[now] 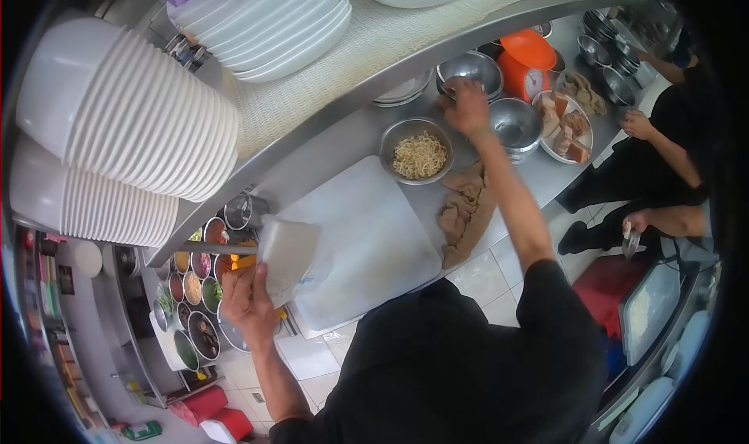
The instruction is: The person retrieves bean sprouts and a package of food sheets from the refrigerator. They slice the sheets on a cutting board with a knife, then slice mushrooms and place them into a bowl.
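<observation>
My left hand [248, 300] is closed on the edge of a translucent white plastic container [287, 258], held tilted by the left end of a white cutting board [367, 233]. My right hand [468, 107] reaches across the counter, its fingers curled over the rim of a metal bowl [477, 71] in a stack; the fingertips are partly hidden. Nearer to me is a metal bowl of noodles [420, 155]. Another stack of metal bowls [515, 124] is just right of my wrist. A crumpled brown cloth [466, 210] lies under my right forearm.
An overhead shelf [328, 104] carries stacks of white bowls [148, 116]. Several round tubs of ingredients [193, 288] sit at the left. Beyond the bowls are an orange scale [524, 65] and a plate of meat or fish pieces [563, 128]. Other people's hands [638, 126] work at the right.
</observation>
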Motion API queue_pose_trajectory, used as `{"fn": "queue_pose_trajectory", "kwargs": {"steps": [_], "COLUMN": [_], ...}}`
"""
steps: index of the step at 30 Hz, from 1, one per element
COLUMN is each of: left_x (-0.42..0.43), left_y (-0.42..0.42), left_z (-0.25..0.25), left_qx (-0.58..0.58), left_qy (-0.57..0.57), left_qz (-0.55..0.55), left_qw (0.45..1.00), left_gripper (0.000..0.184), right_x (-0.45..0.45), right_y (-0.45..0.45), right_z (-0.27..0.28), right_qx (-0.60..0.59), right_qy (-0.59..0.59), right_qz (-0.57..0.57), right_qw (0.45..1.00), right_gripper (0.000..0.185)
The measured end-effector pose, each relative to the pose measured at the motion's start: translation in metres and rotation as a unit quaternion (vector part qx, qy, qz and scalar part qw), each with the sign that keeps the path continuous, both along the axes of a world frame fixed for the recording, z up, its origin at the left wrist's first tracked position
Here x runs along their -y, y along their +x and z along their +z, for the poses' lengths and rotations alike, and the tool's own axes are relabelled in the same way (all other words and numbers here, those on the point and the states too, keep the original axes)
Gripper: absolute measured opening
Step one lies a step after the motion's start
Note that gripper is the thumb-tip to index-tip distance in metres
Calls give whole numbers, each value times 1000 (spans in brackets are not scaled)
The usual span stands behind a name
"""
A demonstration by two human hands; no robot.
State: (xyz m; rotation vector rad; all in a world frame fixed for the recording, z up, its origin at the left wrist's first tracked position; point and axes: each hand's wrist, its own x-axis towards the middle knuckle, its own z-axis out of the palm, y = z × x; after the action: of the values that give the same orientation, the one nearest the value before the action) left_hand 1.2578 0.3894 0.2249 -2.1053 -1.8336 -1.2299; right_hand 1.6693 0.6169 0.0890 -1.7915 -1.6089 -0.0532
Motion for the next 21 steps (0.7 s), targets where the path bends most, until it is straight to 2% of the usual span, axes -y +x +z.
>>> {"fn": "queue_pose_trajectory", "kwargs": {"steps": [1, 3, 4, 6, 8, 10, 12, 14, 16, 17, 18, 21], "left_x": [5, 8, 8, 5, -2, 1, 2, -4, -13, -16, -14, -5], "left_y": [-3, -7, -9, -12, -8, -3, -3, -3, -13, -11, -11, 4], "left_z": [4, 10, 11, 5, -9, -1, 7, 17, 8, 6, 3, 16], "left_qx": [11, 22, 34, 36, 80, 48, -46, -19, 160, 45, -7, -33], "left_qy": [-31, -40, -50, -80, -76, -95, -99, -89, -98, -98, -89, -36], "left_qz": [30, 42, 57, 78, 46, 68, 83, 98, 61, 69, 39, 50], "left_qw": [999, 998, 997, 993, 993, 992, 991, 991, 980, 992, 995, 998], "left_gripper": [5, 5, 6, 8, 10, 13, 14, 13, 11, 10, 9, 9], "right_x": [-10, -29, -40, -59, -60, -65, -71, -70, -66, -59, -53, -20], "right_y": [12, 32, 43, 59, 61, 68, 76, 81, 82, 80, 76, 54], "right_z": [-4, -20, -24, -31, -24, -23, -25, -7, 11, 16, 23, 47], "right_qx": [0, 162, 163, 182, 208, 232, 277, 285, 294, 272, 246, 226], "right_qy": [0, -132, -131, -344, -322, -305, -244, -249, -251, -204, -154, -107], "right_qz": [-1, -55, -50, 28, 35, 48, 41, 56, 66, 54, 40, 90], "right_qw": [1000, 976, 977, 921, 923, 922, 928, 924, 920, 939, 956, 964], "right_gripper": [23, 28, 28, 31, 32, 34, 26, 23, 20, 18, 17, 14]}}
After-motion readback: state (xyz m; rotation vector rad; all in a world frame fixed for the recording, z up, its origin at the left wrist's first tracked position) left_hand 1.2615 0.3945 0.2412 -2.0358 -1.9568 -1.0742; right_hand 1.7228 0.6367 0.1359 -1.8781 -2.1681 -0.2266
